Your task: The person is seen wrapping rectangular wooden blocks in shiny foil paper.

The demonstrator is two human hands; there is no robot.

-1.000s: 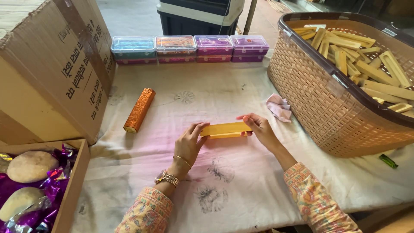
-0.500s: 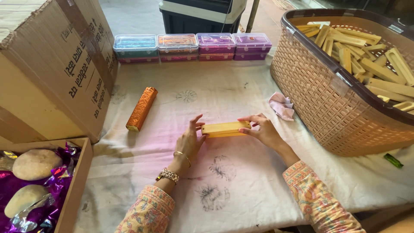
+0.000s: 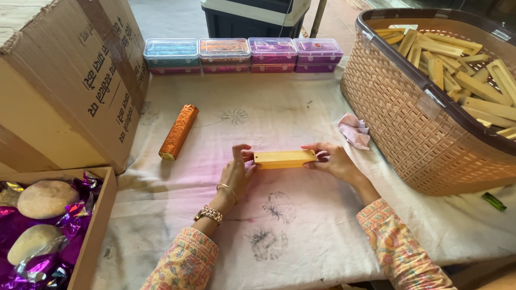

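The pale block (image 3: 285,159) looks like smooth, matt wood, as do the sticks (image 3: 473,80) in the woven plastic basket (image 3: 408,118) at right. A matt white cloth (image 3: 290,215) with faded prints covers the tabletop. The bar (image 3: 179,131) at left wears glossy, crinkled orange foil. Far off stand clear plastic boxes (image 3: 242,53). At left, rough brown cardboard cartons (image 3: 64,96) and shiny purple foil (image 3: 32,236).

Floral yellow-and-pink sleeves (image 3: 185,263); a bangle and gold watch (image 3: 208,214) on the left wrist.
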